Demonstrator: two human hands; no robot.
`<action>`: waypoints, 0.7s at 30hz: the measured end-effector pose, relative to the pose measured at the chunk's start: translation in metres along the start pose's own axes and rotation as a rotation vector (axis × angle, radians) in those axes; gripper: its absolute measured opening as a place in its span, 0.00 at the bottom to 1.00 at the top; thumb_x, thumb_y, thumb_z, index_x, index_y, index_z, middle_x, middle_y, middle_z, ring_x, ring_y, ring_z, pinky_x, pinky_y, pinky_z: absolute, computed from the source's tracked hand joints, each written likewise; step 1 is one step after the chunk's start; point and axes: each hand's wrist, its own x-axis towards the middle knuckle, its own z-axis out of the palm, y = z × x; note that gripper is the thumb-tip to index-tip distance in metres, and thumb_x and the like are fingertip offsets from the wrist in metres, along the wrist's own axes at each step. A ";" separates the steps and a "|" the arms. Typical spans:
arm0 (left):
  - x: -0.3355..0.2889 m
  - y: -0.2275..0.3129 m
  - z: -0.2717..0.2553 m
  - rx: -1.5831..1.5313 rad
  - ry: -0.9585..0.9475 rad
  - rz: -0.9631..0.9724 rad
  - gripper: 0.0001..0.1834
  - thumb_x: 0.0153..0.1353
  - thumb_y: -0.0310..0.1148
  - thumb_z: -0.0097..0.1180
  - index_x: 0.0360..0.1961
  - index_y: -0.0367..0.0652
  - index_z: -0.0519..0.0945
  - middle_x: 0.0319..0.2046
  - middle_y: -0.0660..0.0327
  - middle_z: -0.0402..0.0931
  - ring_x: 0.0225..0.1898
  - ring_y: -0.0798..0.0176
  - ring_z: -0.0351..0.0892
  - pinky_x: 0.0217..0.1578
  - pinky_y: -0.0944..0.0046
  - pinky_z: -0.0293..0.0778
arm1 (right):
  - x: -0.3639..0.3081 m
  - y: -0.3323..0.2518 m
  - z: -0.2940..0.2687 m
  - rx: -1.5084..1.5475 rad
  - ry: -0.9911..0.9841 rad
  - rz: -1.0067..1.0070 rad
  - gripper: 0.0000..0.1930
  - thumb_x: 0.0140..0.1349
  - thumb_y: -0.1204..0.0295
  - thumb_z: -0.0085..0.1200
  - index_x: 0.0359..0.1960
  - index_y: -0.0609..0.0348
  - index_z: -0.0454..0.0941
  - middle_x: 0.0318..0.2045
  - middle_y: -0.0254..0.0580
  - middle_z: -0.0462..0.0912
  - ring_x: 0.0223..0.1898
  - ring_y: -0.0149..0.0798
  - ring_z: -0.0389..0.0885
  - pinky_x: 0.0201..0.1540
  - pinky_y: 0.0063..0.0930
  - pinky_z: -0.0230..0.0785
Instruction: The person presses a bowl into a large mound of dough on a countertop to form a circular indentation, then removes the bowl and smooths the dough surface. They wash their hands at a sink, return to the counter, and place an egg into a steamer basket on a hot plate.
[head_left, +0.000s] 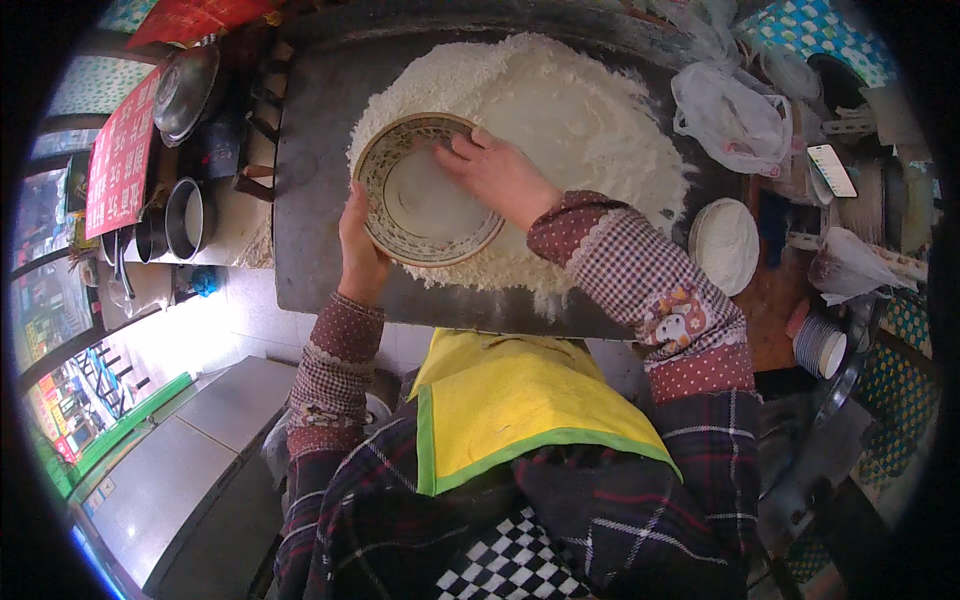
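Note:
My left hand (362, 245) grips the left rim of a round ceramic bowl (478, 238) with a patterned band around its inside. The bowl is tilted toward me, and something pale lies in its bottom. Reaching over the bowl's right side, my right hand (497, 172) has its fingers stretched inside, apart from each other; the fingertips are blurred. Whether they touch the bowl's inner wall I cannot tell. Beneath and behind the bowl spreads a large heap of white flour (590, 130) on a dark work board (318, 165).
A round container of white powder (725, 247) stands right of the board. Clear plastic bags (730, 118) lie at the back right, near a phone-like white object (832, 171). Pots (188, 215) and a metal bowl (186, 92) are at the left. A stack of dishes (820, 345) sits lower right.

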 end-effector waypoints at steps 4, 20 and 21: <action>0.002 -0.001 -0.001 -0.026 0.069 0.020 0.33 0.79 0.53 0.42 0.72 0.39 0.65 0.67 0.54 0.72 0.66 0.56 0.73 0.65 0.54 0.73 | -0.004 -0.007 -0.005 0.004 -0.102 -0.041 0.09 0.55 0.71 0.56 0.38 0.50 0.84 0.39 0.29 0.78 0.48 0.33 0.76 0.55 0.27 0.67; 0.006 -0.006 0.007 -0.080 0.081 0.093 0.31 0.79 0.51 0.45 0.68 0.36 0.68 0.60 0.54 0.76 0.60 0.57 0.78 0.60 0.56 0.76 | -0.024 -0.056 -0.036 0.732 0.059 -0.001 0.10 0.55 0.75 0.58 0.40 0.57 0.80 0.40 0.42 0.79 0.47 0.48 0.79 0.50 0.42 0.71; 0.006 -0.005 0.007 -0.094 0.077 0.097 0.30 0.78 0.50 0.46 0.66 0.35 0.69 0.59 0.54 0.77 0.58 0.58 0.79 0.58 0.57 0.78 | -0.023 -0.056 -0.039 0.814 0.100 -0.027 0.11 0.55 0.75 0.59 0.41 0.57 0.79 0.41 0.43 0.79 0.47 0.49 0.79 0.51 0.44 0.72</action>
